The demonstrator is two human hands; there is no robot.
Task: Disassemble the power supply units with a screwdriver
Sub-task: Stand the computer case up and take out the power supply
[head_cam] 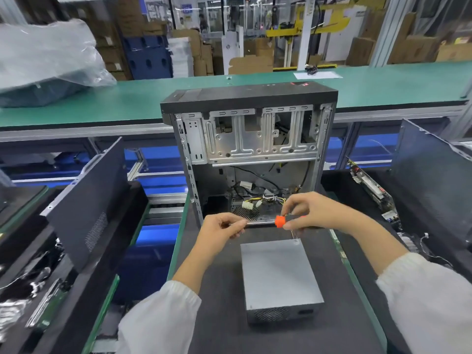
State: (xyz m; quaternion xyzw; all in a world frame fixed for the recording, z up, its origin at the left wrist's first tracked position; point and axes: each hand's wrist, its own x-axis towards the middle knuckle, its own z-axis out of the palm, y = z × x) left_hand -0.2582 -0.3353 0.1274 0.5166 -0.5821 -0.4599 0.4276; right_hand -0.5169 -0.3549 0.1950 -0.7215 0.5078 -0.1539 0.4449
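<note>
A grey power supply unit (278, 277) lies flat on the dark mat in front of me, its vented end facing me. Above it I hold a screwdriver (265, 222) level, with an orange collar and a black handle. My right hand (314, 213) grips the handle. My left hand (224, 226) pinches the metal shaft near its tip. Behind my hands stands an open computer case (245, 149), and a second power supply (245, 212) with yellow and black cables sits inside at its bottom.
Dark case side panels lean at the left (89, 198) and right (431, 172). A circuit board (373, 185) rests by the right panel. A green conveyor bench (143, 98) runs behind the case, with a plastic-wrapped bundle (48, 60) at its left.
</note>
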